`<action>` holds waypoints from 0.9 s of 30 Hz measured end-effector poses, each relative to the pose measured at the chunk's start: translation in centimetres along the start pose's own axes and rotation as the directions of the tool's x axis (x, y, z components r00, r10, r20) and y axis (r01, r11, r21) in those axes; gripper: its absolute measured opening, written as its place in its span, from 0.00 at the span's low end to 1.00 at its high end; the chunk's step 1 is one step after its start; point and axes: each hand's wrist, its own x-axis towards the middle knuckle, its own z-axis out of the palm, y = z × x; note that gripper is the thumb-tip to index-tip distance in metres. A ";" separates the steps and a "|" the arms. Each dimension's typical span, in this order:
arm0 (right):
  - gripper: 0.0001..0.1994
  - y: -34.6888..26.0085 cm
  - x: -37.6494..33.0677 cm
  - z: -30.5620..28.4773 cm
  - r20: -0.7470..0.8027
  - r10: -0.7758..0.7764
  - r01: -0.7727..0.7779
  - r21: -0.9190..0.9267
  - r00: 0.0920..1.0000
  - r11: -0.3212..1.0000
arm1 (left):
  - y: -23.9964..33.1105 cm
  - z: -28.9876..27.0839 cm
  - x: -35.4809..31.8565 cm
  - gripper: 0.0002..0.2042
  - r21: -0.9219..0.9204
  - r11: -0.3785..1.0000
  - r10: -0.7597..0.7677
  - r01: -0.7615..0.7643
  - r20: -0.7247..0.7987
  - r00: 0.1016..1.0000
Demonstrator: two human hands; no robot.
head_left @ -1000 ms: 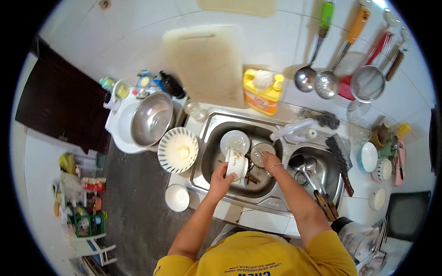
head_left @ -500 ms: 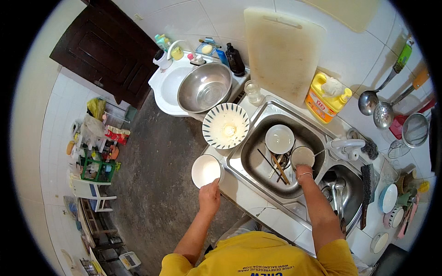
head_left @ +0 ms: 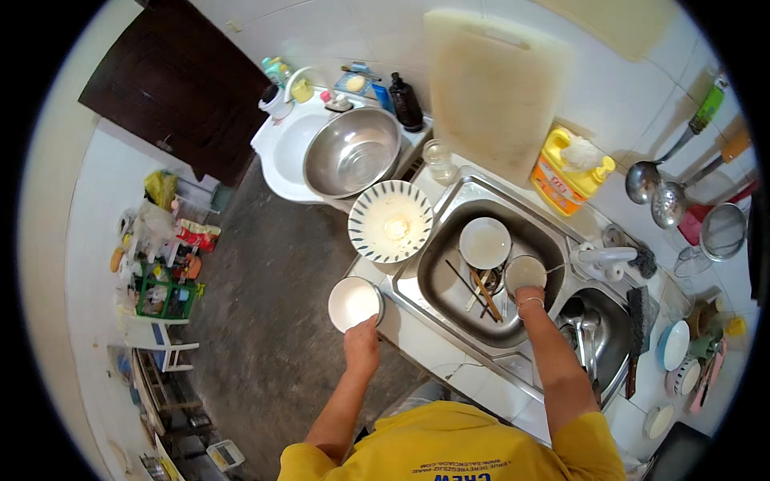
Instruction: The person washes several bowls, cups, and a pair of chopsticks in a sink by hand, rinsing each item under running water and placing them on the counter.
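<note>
My left hand (head_left: 362, 349) is closed on the near rim of a white bowl (head_left: 355, 303), at the left edge of the counter. In the large basin of the steel sink (head_left: 449, 317), my right hand (head_left: 529, 298) grips a bowl (head_left: 525, 271) filled with cloudy liquid; its fingertips are partly hidden. A thin stream runs toward that bowl from the white faucet (head_left: 607, 262). Beside it stands a white bowl (head_left: 485, 243) holding liquid. Chopsticks (head_left: 485, 295) and other utensils lie on the basin floor. A wide bowl with dark stripes (head_left: 374, 210) sits left of the sink.
A large steel basin (head_left: 357, 151) rests over the white washbasin (head_left: 277, 160). The small sink basin holds ladles (head_left: 590, 329). A yellow detergent jug (head_left: 571, 172) and a cutting board (head_left: 491, 88) stand along the wall. A brush (head_left: 638, 321) lies by the sink's right edge.
My left hand and its white bowl have shifted slightly left. The right hand stays on the bowl in the sink, and the whole view has moved a little.
</note>
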 end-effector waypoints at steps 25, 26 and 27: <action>0.10 -0.6 -13.4 -8.9 -0.650 -0.025 0.420 0.460 0.759 0.782 | 20.9 13.0 12.6 0.29 -0.554 0.042 -0.037 0.831 0.831 0.556; 0.10 -0.8 -13.8 -9.0 -0.653 -0.043 0.447 0.466 0.756 0.763 | 21.3 12.7 13.0 0.28 -0.569 0.034 -0.040 0.822 0.821 0.570; 0.09 -0.9 -14.4 -9.1 -0.658 -0.066 0.478 0.471 0.750 0.742 | 20.2 13.6 13.7 0.27 -0.569 0.186 0.044 0.801 0.819 0.572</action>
